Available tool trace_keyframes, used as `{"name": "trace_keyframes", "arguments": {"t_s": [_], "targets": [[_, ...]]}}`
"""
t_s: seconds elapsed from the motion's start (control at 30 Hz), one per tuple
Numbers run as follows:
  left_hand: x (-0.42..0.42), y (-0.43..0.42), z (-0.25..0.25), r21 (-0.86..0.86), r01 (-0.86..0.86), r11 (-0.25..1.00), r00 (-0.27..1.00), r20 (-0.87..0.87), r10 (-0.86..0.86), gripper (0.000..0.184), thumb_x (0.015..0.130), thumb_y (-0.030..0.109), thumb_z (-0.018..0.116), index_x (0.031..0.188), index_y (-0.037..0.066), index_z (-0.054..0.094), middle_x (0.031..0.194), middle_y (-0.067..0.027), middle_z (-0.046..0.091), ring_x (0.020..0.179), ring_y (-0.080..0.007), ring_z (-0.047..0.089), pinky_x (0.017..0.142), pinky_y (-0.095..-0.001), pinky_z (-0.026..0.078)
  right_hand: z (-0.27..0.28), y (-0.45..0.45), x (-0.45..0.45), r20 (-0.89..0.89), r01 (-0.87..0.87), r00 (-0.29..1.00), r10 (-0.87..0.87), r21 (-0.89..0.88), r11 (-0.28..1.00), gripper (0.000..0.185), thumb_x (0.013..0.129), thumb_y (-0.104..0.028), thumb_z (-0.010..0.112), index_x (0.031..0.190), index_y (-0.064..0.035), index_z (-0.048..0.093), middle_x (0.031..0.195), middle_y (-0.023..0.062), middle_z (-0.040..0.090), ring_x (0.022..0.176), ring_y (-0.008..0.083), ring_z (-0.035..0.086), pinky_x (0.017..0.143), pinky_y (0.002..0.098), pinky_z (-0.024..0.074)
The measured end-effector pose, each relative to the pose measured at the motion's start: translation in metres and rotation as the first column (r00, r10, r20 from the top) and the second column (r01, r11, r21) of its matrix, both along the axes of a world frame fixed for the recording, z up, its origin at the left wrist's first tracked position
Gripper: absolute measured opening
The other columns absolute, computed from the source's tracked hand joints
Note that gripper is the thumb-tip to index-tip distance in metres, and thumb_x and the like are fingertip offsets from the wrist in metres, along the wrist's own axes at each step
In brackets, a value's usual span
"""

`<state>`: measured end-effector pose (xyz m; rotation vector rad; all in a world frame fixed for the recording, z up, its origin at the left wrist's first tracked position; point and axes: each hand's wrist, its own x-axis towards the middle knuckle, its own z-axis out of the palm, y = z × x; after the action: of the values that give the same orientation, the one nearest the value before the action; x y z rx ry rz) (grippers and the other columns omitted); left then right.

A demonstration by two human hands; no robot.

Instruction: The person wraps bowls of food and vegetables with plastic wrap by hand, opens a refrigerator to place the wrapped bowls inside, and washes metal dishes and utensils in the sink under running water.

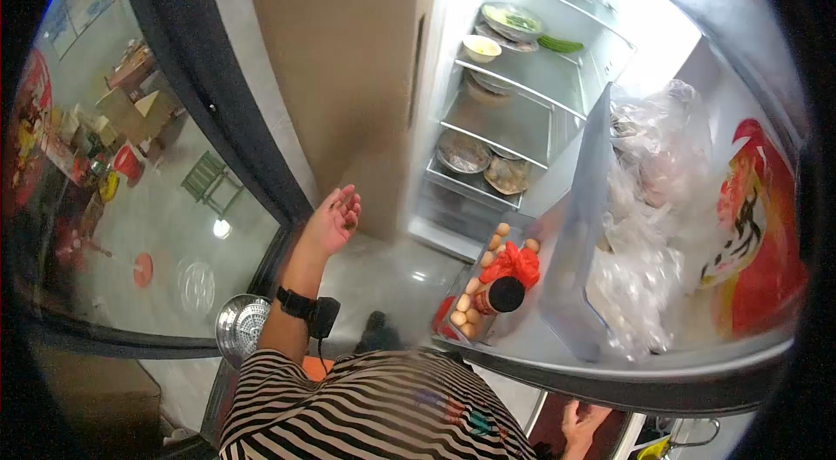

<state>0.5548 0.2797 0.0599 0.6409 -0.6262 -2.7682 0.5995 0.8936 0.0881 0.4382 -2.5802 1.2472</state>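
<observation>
My left hand [335, 220] is raised in front of the beige panel beside the fridge, its fingers loosely curled and apart, holding nothing visible. At the bottom right, below the open fridge door [644, 368], is my right hand [582, 427], fingers apart with nothing visible in them. The door bin holds eggs [468, 317], a red plastic bag [514, 264] and a dark-lidded jar [503, 294]. Clear plastic bags [649, 225] fill a taller door compartment. Inside stand a bowl of greens [512, 21], a small bowl [481, 47], a green vegetable [559, 44] and a covered bowl [462, 152].
A steel colander [239, 328] is beside my left forearm. Through the dark-framed opening at left are a green folding stool [209, 181], a red bucket [127, 162] and cardboard boxes [144, 116]. A wire hook-shaped item [697, 436] shows at bottom right.
</observation>
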Motion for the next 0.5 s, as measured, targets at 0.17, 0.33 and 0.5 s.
{"name": "trace_keyframes", "arguments": {"t_s": [0.17,0.33,0.5], "targets": [[0.049,0.007,0.007,-0.015,-0.124,0.992,0.992,-0.027,0.123,0.027,0.087,0.025,0.054,0.107,0.007,0.054,0.092,-0.0047,0.056,0.081,-0.0157,0.055,0.063,-0.0212,0.047,0.099,-0.098,-0.022,0.016,-0.337,0.924,0.382,0.505,0.795,0.025,0.067,-0.004,0.058,0.092,-0.0013,0.059,0.086,0.0175,0.058,0.082,0.0285,0.059,0.077,0.0345,0.0445],[0.083,-0.025,0.008,0.044,-0.196,0.980,0.972,-0.120,0.200,0.025,0.087,0.023,0.054,0.107,0.007,0.056,0.093,-0.0057,0.058,0.082,-0.0174,0.054,0.063,-0.0209,0.047,0.096,-0.181,-0.058,-0.269,-0.479,0.679,0.683,0.543,0.690,0.010,0.068,-0.008,0.062,0.078,-0.0059,0.062,0.066,0.0115,0.058,0.052,0.0229,0.056,0.047,0.0283,0.0450],[0.080,-0.085,0.000,0.116,-0.187,0.975,0.973,-0.116,0.201,0.026,0.087,0.021,0.053,0.107,0.006,0.056,0.094,-0.0072,0.058,0.084,-0.0182,0.054,0.062,-0.0213,0.046,0.122,-0.297,-0.085,-0.211,-0.372,0.713,0.669,0.695,0.616,0.021,0.069,-0.011,0.063,0.090,-0.0077,0.061,0.085,0.0073,0.058,0.059,0.0219,0.059,0.048,0.0310,0.0475]]}}
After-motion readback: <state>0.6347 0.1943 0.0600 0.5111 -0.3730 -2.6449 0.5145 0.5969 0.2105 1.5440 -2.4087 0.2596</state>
